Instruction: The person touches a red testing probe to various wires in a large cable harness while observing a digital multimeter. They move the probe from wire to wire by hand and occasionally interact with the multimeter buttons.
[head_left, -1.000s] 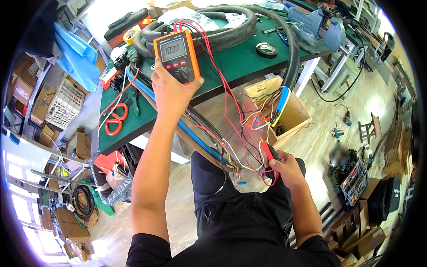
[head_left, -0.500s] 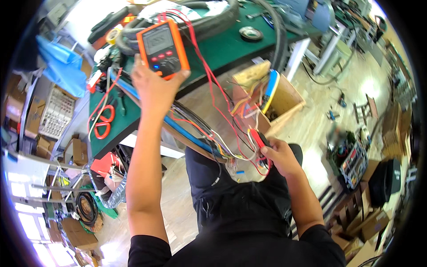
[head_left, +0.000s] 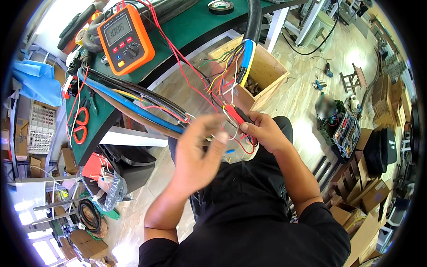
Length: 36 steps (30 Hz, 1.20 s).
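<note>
My right hand (head_left: 267, 134) is closed on a pair of test-lead clips, one red (head_left: 233, 113) and one black (head_left: 243, 115), above my lap. Thin wires run at the clips' tips. My left hand (head_left: 195, 153), blurred, hovers left of them over stripped cable ends, thumb and fingers apart, with nothing seen in it. An orange handheld meter (head_left: 127, 39), its display lit, lies on the green bench. Red leads (head_left: 171, 46) run from its top toward the clips. Brown, blue (head_left: 141, 112) and black cables cross from the bench toward my lap.
A wooden box (head_left: 272, 78) stands ahead; a thick black cable (head_left: 253, 24) with blue, yellow and thin coloured cores hangs over it. Orange-handled scissors (head_left: 80, 135) and black tape (head_left: 221, 6) lie on the bench (head_left: 91, 147). A toolbox (head_left: 347, 133) and cardboard boxes (head_left: 373, 196) are at right.
My left hand has let go of the meter, leaving it on the bench, and has come down toward my lap. My right hand still holds the clips. The view has shifted.
</note>
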Tool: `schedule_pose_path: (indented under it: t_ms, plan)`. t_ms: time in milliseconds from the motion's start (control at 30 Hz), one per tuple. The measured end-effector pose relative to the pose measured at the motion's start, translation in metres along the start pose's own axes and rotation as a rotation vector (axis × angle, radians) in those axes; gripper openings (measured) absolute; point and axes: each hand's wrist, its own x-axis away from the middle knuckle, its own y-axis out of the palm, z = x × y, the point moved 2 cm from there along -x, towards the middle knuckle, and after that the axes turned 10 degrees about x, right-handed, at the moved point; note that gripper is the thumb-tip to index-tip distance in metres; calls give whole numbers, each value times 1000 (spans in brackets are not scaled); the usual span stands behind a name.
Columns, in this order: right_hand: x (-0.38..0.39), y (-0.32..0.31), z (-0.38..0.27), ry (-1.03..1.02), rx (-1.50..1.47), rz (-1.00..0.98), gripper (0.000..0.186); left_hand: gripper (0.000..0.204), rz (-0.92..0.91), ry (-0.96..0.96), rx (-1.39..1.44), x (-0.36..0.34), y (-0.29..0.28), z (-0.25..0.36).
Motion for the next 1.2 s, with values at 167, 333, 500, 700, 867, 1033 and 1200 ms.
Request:
schedule_pose_path:
  t_ms: [167,333,500,700,867,1033,1200]
  plan:
    - [-4,2,5,-75,-27,32,46,45,36,-16,142,11,32,-40]
    - [0,7,-4,-48,-6,35,35,54,259,-74,359,-10,40,-80]
    - [0,7,-6,-87,-68,57,35,38,398,-354,520,-33,44,-84]
    - [-1,6,0,-149,-35,89,38,27,373,-391,574,-38,41,-86]
    - [-5,0,2,-74,-13,140,35,25,443,-329,597,-37,41,-80]
    - [-4,-1,-11,-30,-106,126,29,23,420,-326,486,-37,36,-89]
    - [-10,-7,-8,-13,-133,85,31,20,427,-346,525,-36,37,-87]
